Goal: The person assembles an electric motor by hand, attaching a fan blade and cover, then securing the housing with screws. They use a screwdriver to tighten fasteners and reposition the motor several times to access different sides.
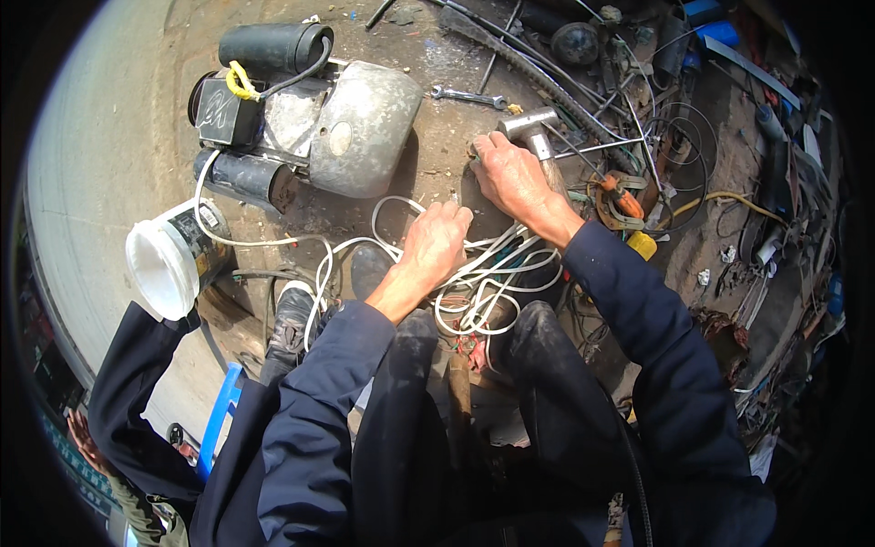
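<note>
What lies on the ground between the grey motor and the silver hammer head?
A silver wrench lies between the motor and hammer head, seen in the head view.

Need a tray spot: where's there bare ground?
Most room: pavement left of the motor, beyond the bucket. Smaller patch: between motor and right hand, below the wrench. Crowded: scrap heap at right; coiled white cable by left hand.

Left hand at loops of white cable; right hand beside steel hammer; grey motor lies farther left.
</note>
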Tool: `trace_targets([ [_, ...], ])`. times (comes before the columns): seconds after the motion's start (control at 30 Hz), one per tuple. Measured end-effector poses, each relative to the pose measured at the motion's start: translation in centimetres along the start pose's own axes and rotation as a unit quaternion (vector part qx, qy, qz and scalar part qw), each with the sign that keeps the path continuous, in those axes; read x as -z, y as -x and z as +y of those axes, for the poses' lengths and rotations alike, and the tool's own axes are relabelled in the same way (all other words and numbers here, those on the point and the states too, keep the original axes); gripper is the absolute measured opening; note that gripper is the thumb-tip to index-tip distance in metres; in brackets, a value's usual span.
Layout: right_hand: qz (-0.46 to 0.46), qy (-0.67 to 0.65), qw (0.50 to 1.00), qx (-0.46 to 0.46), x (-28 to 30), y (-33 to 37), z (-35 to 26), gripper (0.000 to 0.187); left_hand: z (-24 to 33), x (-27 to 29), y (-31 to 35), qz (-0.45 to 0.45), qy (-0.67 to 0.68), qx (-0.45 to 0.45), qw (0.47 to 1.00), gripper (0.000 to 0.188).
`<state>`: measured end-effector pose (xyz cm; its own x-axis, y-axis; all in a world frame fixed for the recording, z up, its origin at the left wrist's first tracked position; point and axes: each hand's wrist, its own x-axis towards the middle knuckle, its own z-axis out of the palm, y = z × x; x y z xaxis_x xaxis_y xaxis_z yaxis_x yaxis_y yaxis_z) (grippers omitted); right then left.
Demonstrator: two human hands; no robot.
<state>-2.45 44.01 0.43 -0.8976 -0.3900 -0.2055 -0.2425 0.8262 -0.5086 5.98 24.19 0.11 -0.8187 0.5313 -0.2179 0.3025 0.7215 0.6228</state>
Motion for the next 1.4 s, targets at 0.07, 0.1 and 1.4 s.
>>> trace_targets([
  [0.07,0.007,0.039,0.999,-0.003,-1.0,-0.9,-0.4,0.02,0.0,-0.2,0.2,-0.017,0.052,0.032,0.998,0.014],
  [0.1,0.004,0.047,0.999,-0.021,-1.1,-1.2,-0.4,0.021,-0.1,-0.3,0.3,-0.005,0.104,0.067,0.992,0.015],
  [1.4,0.093,-0.049,0.938,-0.33,8.9,20.8,5.4,0.025,-1.8,5.3,4.4,0.062,0.845,0.25,0.469,0.014],
])
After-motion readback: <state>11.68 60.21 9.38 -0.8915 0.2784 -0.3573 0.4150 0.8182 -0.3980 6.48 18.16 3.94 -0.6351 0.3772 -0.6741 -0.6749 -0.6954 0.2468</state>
